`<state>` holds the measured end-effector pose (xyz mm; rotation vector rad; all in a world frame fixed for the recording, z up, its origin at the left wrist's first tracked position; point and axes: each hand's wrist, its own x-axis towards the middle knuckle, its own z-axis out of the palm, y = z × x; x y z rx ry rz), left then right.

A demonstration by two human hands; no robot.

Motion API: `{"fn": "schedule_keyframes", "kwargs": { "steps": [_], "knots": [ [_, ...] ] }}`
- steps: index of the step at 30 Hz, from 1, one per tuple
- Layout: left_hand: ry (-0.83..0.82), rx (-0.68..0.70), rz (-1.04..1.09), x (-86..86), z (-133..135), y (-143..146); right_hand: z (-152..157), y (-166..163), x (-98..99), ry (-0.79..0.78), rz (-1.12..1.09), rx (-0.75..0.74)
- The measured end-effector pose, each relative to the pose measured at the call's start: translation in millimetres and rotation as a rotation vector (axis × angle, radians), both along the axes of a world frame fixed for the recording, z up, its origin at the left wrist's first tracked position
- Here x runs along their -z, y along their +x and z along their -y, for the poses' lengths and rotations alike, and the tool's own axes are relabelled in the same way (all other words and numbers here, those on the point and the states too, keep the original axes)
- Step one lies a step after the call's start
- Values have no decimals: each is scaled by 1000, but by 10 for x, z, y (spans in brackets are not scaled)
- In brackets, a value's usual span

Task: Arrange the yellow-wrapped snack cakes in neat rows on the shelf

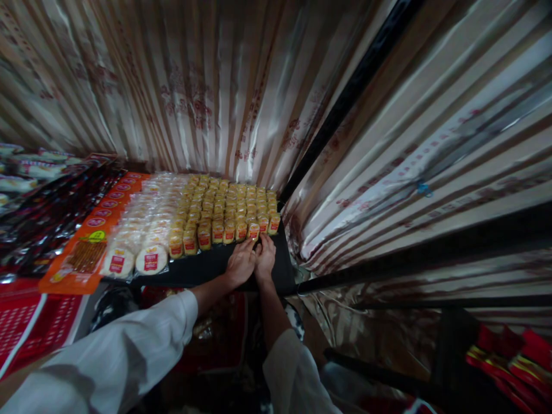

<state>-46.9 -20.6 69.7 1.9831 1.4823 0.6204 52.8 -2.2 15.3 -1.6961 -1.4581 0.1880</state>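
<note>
Rows of small yellow wrapped snack packets [224, 201], with red and white labels at the front, stand closely lined up on a black shelf [282, 264]. My left hand [241, 263] is at the front row, its fingers closed together on a small snack packet [253, 231]. Beside it, almost touching, my right hand [264, 257] has its bent fingers at the same front packets. Dim light and blur partly hide the fingertips. Left of the yellow rows are round white rice crackers [152, 260] in clear wrappers.
An orange pretzel-stick package [84, 259] lies left of the crackers, with dark shiny packets [56, 213] beyond. A red basket [38, 328] is below left. Patterned curtain sheeting [207, 86] and a black post [345, 103] border the shelf. Red packages [513, 362] sit at lower right.
</note>
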Motion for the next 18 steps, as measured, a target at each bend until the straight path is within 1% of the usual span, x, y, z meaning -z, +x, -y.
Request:
{"fn": "schedule_keyframes", "kwargs": {
  "steps": [3, 6, 9, 11, 13, 16, 18],
  "knots": [
    [22, 16, 16, 15, 20, -11, 44, 8, -58, 47, -35, -10],
    [41, 10, 37, 15, 65, -34, 129, 0, -166, 86, -76, -9],
    [61, -3, 83, 8, 192, -102, 299, -63, -286, 80, -185, 12],
    [83, 11, 150, 6, 353, -193, 489, -142, -353, 45, -318, 13],
    [82, 55, 218, 14, 574, -328, 739, -241, -395, 11, -422, -15],
    [0, 124, 256, 91, 956, -591, 1149, -407, -375, -51, -411, -71],
    [-58, 138, 250, 220, 1178, -785, 1375, -526, -274, -133, -354, -116]
  ]
}}
